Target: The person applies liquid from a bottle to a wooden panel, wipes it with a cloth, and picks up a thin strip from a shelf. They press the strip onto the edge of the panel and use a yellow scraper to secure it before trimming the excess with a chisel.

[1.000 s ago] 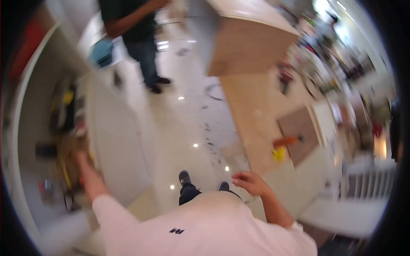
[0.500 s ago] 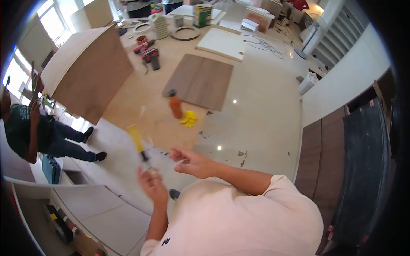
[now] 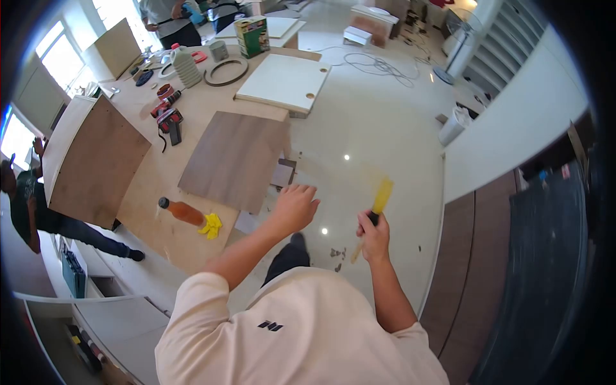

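"Yellow-handled tool (image 3: 382,195): where?"

"In the right hand (image 3: 374,237), out in front of the body, above the glossy white floor (image 3: 385,138). Fist closed round the dark section below the handle. Yellow end points up and away, thin end sticks out under the fist. Motion blur, so I cannot tell the exact type of tool."

"Left hand (image 3: 295,206)?"

"Open, fingers spread, palm down, holding nothing. It hangs over the floor, just beside the near corner of a grey-brown wood panel (image 3: 234,160). Well apart from the yellow-handled tool."

"Around the panel?"

"It lies flat on a plywood sheet (image 3: 154,186). Near its lower left edge, an orange bottle (image 3: 183,212) on its side, touching a yellow cloth (image 3: 211,225). Farther off, a white board (image 3: 284,82) with holes near its edge. Red power drills (image 3: 168,119) to the left of the panel. A plywood cabinet box (image 3: 96,157) stands at the sheet's left edge. A green carton (image 3: 252,35) upright at the far end."

"Anyone else?"

"One person in a dark shirt (image 3: 29,205) at far left, behind the cabinet box. More people at the top edge, too small to read."
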The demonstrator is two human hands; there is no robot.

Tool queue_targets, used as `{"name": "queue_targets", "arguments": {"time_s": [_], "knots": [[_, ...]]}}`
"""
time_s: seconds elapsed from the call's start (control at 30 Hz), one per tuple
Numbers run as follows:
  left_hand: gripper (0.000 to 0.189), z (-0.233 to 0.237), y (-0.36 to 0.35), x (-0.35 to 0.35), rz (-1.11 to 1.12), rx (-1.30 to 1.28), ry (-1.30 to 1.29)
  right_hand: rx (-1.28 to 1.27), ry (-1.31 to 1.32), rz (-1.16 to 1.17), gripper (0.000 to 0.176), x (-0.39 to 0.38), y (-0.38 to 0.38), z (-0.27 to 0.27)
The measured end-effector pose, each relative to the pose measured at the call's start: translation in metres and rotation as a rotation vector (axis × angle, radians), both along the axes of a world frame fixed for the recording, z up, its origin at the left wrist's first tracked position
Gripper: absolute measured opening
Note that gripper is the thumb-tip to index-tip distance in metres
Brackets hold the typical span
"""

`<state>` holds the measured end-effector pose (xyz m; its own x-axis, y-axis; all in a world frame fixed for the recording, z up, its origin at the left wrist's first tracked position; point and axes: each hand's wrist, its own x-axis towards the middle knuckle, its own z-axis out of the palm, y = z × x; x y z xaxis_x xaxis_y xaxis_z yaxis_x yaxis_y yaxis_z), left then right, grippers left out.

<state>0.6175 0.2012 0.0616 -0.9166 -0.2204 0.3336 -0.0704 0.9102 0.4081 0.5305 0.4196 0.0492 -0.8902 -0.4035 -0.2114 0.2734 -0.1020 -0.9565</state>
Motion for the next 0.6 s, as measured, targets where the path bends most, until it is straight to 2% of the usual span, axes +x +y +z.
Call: {"name": "queue_targets", "arguments": {"time_s": [0.13,0.23,0.3,0.37,0.47,0.6], "knots": [[0.02,-0.025,-0.055,-0.14,0.079,-0.182,-0.14,0.241,0.135,0.009,0.013,-0.068,-0.017,-0.005],[0.017,-0.064,-0.112,-0.244,0.23,-0.205,-0.208,0.365,0.22,0.026,0.014,-0.133,-0.036,-0.008],[0.016,-0.072,-0.147,-0.293,0.303,-0.135,-0.204,0.405,0.216,0.005,0.016,-0.178,-0.052,-0.006],[0.018,-0.08,-0.167,-0.316,0.343,-0.084,-0.259,0.469,0.215,-0.007,0.017,-0.22,-0.062,-0.002],[0.024,-0.082,-0.191,-0.344,0.392,-0.085,-0.335,0.697,0.337,0.034,0.018,-0.291,-0.076,-0.008],[0.041,-0.097,-0.206,-0.368,0.478,-0.141,-0.324,0.431,0.102,0.08,0.017,-0.377,-0.134,-0.017]]}}
